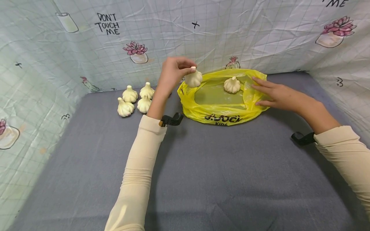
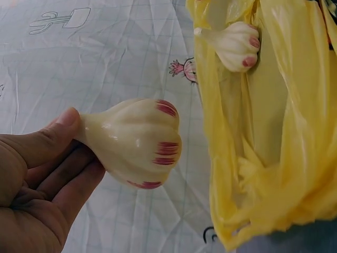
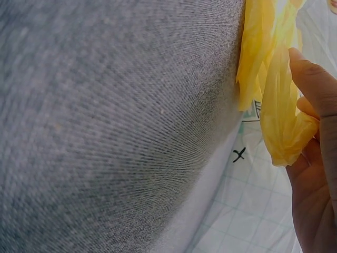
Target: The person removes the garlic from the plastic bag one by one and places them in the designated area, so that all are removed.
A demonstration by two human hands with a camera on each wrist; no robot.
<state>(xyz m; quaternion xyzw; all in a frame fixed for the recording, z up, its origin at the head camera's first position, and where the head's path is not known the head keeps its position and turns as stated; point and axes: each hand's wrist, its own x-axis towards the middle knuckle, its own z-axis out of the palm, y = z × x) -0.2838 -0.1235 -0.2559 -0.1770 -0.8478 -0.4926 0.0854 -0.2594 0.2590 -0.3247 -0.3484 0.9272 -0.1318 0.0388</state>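
Observation:
My left hand [image 1: 174,72] pinches a garlic bulb [image 1: 193,79] by its stem, above the left rim of a yellow plastic bag [image 1: 190,110]. In the left wrist view the held bulb shows purple streaks at its base. A second garlic bulb [image 1: 232,85] lies inside the opened bag. At the bag's right side my right hand [image 1: 284,96] holds its edge, with fingers stretched over the rim. The right wrist view shows a yellow bag handle [image 3: 279,116] between thumb and fingers.
Several garlic bulbs [image 1: 125,107] are grouped on the grey cloth-covered table [image 1: 219,170], left of the bag and beside my left forearm. A printed white curtain [image 1: 173,25] hangs behind the table and along both sides.

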